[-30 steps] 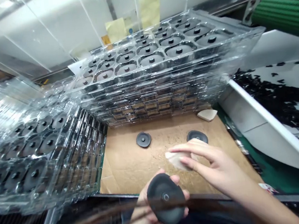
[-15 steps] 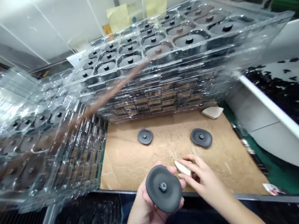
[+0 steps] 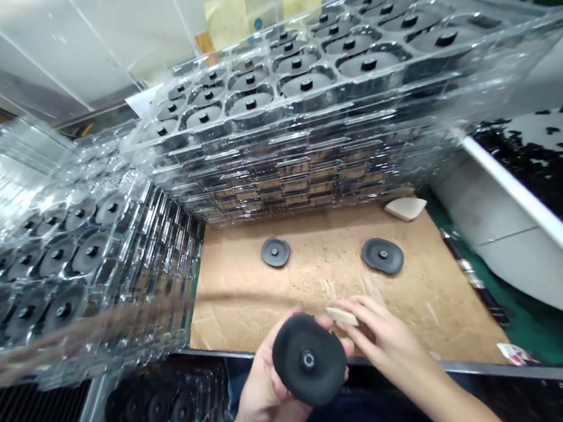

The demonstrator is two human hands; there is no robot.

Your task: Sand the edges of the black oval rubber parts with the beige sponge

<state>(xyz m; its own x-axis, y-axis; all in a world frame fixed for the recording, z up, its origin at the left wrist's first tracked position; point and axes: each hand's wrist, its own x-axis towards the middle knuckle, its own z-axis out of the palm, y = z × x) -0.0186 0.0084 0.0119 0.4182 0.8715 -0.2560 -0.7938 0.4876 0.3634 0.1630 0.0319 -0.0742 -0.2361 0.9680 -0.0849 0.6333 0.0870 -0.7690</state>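
My left hand [image 3: 268, 400] grips a black rubber disc [image 3: 308, 359] with a small hub in its middle, held upright just in front of the cardboard sheet [image 3: 436, 302]. My right hand [image 3: 383, 341] is closed on a small pale wedge-shaped tool [image 3: 341, 316], its tip close to the disc's upper right edge. On the cardboard behind lie a small black disc [image 3: 275, 252] and a larger black disc [image 3: 383, 255], both apart from my hands.
A tall stack of clear plastic trays [image 3: 322, 119] filled with black discs stands at the back. Another tray stack [image 3: 60, 261] rises on the left. A second pale wedge [image 3: 406, 208] lies at the cardboard's far right. Black scraps cover a white tray [image 3: 543, 210] to the right.
My right hand came back from the cardboard with the pale wedge and now holds it beside the disc. The disc in my left hand has tilted slightly.
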